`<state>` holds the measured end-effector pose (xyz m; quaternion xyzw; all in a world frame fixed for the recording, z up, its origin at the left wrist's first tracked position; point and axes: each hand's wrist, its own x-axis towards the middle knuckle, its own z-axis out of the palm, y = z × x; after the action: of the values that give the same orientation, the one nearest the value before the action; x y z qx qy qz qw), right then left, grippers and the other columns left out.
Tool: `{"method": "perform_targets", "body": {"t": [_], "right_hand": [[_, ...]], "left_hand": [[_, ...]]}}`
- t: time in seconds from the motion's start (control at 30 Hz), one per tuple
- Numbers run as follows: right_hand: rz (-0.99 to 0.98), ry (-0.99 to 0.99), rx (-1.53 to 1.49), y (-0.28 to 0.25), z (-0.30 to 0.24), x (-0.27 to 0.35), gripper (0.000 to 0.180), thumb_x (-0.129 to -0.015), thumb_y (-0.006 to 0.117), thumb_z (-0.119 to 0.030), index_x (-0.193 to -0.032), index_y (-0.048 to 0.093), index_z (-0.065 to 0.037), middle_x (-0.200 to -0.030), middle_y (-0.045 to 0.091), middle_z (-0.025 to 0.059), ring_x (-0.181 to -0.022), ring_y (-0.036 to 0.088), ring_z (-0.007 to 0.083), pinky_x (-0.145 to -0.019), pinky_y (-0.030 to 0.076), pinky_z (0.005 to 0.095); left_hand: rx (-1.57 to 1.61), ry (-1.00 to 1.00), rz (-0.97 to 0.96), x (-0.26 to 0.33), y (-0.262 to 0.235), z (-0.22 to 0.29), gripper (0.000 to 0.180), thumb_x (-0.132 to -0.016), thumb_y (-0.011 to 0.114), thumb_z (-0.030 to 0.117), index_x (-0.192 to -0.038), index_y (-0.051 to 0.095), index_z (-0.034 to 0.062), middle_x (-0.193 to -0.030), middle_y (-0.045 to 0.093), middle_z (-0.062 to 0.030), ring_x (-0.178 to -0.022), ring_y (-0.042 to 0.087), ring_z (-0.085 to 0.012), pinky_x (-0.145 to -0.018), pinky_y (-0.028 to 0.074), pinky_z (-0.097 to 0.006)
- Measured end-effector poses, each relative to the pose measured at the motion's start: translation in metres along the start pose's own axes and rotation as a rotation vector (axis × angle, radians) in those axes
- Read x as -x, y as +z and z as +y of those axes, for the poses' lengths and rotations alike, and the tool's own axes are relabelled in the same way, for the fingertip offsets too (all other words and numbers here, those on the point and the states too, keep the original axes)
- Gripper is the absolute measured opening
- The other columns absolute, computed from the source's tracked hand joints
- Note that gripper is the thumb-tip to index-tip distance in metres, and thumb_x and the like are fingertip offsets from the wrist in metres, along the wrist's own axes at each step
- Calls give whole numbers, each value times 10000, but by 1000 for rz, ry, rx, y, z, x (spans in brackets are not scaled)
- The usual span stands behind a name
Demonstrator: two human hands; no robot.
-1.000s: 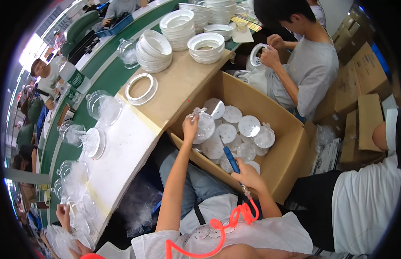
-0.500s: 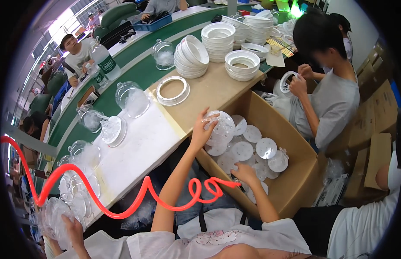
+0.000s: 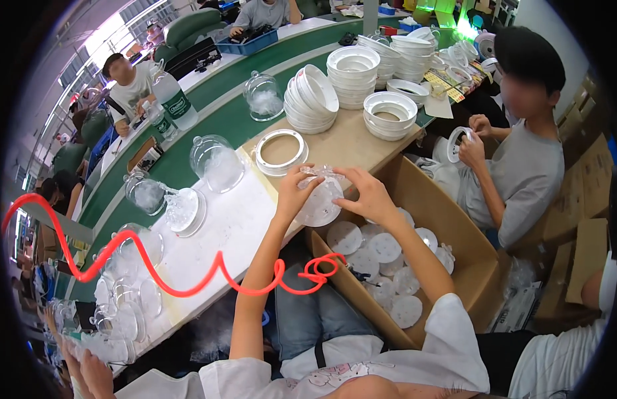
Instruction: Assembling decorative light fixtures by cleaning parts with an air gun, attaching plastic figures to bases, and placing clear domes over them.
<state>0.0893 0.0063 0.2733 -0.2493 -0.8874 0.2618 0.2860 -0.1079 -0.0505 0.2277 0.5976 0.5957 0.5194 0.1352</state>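
In front of me, at the table's near edge, I hold a translucent round disc (image 3: 317, 207) with a lumpy clear piece at its top. My left hand (image 3: 294, 196) is closed on its left side. The fingers and thumb of my right hand (image 3: 371, 196) grip its upper right side. Below my right forearm, a deep cardboard box (image 3: 464, 289) holds several similar white discs (image 3: 385, 247). On the table to my left, a frosted clear piece (image 3: 183, 211) rests on a white round base.
White rings (image 3: 353, 66) stand stacked at the back, with a single ring (image 3: 282, 151) nearer. Clear domes (image 3: 216, 163) line the left. A red coiled cord (image 3: 169, 287) crosses in front. Someone to the right holds a white ring (image 3: 458, 144); another person's hands (image 3: 89, 372) show lower left.
My right hand has risen out of the cardboard box to the disc in my left hand. My left hand has moved slightly left with it. The view has shifted a little.
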Motion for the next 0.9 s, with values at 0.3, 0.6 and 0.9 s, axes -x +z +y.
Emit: {"method": "perform_targets", "body": {"t": [0.3,0.6,0.9], "right_hand": [[-166,-143,-145,11,10,-63,332,-762,674,-212,-1053,616,-63,-960,641,102,-866,615,218,-734,494,303],[117,99,-222,-19,47,-60,242,-804,627,-161,-1019,632,-50,-698,632,87,-588,589,98,-548,468,232],[239,208,-283,-59,56,-62,185,-771,601,-132,-931,661,-60,-606,571,15,-527,498,59,-472,400,225]], "left_hand": [[-148,106,41,-11,-9,-17,259,-683,743,189,-867,665,24,-1135,561,-140,-997,564,-292,-821,459,-357],[-626,-74,43,-36,-23,-66,443,-693,710,368,-1011,606,78,-1103,557,-96,-1103,475,-258,-965,176,-640],[-750,-155,-375,2,-76,-68,318,-629,653,88,-932,662,184,-1210,469,-79,-1276,260,-336,-979,66,-696]]}}
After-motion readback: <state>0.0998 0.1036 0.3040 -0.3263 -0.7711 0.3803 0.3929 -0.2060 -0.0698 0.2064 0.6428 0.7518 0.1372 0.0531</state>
